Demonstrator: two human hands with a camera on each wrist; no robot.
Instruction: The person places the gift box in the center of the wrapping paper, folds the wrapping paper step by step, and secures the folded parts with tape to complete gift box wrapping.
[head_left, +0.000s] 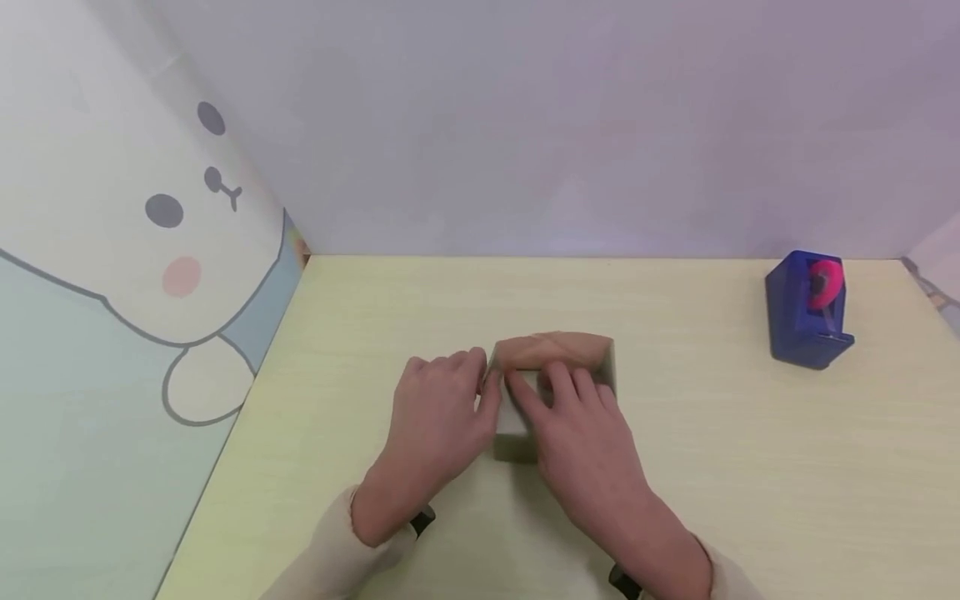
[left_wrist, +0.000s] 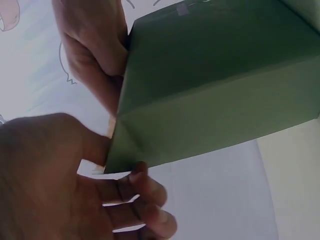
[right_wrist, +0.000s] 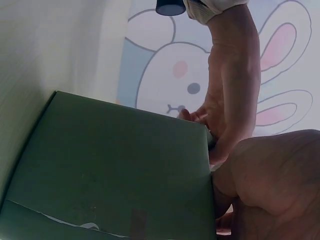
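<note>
A box wrapped in dark green paper (right_wrist: 115, 165) stands upright on the table in front of me. In the head view its open top end shows the brown inner side of the wrapping paper (head_left: 555, 348). My left hand (head_left: 442, 408) is at the upper left corner, where thumb and index finger (left_wrist: 142, 172) pinch the paper's edge in the left wrist view. The right hand (head_left: 588, 450) lies over the top opening, its fingers pressing down inside on the paper. Those fingertips are partly hidden by the hand and the paper rim.
A blue tape dispenser (head_left: 787, 321) with a pink roll (head_left: 827, 283) stands at the table's far right. The pale wooden table (head_left: 375, 308) meets a plain wall (head_left: 562, 125) behind. A panel with a cartoon rabbit (head_left: 180, 242) borders it on the left.
</note>
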